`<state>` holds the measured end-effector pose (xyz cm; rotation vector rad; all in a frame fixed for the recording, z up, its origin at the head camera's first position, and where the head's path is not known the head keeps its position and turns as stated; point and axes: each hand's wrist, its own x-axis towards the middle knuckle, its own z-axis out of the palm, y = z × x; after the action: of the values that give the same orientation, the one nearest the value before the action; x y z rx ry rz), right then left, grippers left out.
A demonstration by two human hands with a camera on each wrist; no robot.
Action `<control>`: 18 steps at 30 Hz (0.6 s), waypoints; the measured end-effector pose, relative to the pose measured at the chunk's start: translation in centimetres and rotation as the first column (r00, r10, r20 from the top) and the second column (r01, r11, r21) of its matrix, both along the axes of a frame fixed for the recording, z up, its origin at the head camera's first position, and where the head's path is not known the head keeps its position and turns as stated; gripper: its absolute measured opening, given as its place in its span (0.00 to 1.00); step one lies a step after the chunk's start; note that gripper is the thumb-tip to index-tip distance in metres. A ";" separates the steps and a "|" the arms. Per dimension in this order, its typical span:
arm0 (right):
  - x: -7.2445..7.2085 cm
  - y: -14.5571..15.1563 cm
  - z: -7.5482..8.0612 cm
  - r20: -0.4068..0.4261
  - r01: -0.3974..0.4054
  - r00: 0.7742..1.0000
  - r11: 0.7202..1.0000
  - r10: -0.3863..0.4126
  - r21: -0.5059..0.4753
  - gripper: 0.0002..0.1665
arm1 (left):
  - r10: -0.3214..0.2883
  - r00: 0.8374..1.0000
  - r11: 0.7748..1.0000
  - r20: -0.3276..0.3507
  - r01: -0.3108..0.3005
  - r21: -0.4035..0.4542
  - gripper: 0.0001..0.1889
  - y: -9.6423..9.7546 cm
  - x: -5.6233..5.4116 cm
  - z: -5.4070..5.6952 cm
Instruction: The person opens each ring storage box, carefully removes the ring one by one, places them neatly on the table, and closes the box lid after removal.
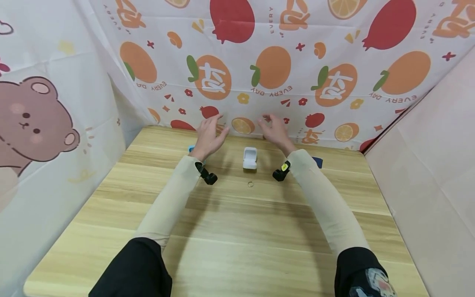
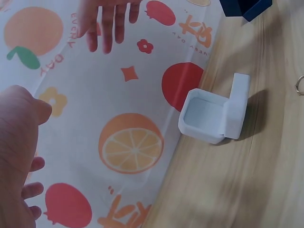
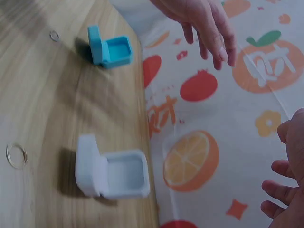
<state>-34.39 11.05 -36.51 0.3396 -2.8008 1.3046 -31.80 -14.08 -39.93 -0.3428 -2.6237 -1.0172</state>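
Both hands hover over the far part of the table and hold nothing. My left hand is up on the left with its fingers loosely extended; my right hand mirrors it on the right. Between them on the wood stands a small white ring box with its lid raised, its inside bare in the left wrist view. A thin ring lies in front of it. An open light-blue ring box stands near the left hand, with another ring before it. Beside the right forearm is a dark blue box, partly cut off.
The wooden table runs up to a white cloth printed with fruit, hanging along its back edge. A cloth with a bear hangs on the left, and a pale panel stands at the right.
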 end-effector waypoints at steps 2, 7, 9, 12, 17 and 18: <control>-0.2 0.6 0.1 -0.026 0.033 0.999 0.999 -0.032 0.022 0.34 | 0.000 1.000 1.000 0.005 0.000 -0.019 0.32 0.4 -0.2 0.4; -0.5 2.0 -0.1 -0.033 0.092 0.995 0.995 -0.091 0.025 0.33 | -0.004 1.000 0.998 0.020 0.006 -0.062 0.32 1.2 -0.5 0.8; -0.5 2.3 -0.3 -0.020 0.098 0.995 0.995 -0.097 0.021 0.33 | 0.002 1.000 0.996 0.024 0.001 -0.093 0.32 1.4 -0.7 0.6; -0.5 2.8 -0.8 -0.015 0.086 0.996 0.996 -0.086 0.020 0.34 | 0.016 0.999 0.988 0.028 -0.012 -0.153 0.33 1.7 -0.8 0.1; -0.6 3.3 -2.2 -0.057 0.077 0.996 0.995 -0.073 0.070 0.37 | 0.046 0.998 0.974 0.041 -0.035 -0.223 0.33 2.1 -0.7 -0.8; -0.6 3.4 -2.5 -0.058 0.077 0.996 0.994 -0.072 0.081 0.37 | 0.047 0.998 0.973 0.042 -0.037 -0.226 0.33 2.2 -0.5 -0.9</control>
<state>-34.97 14.46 -39.01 0.2665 -2.7977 1.1488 -32.34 -11.88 -40.84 -0.3155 -2.7833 -0.7231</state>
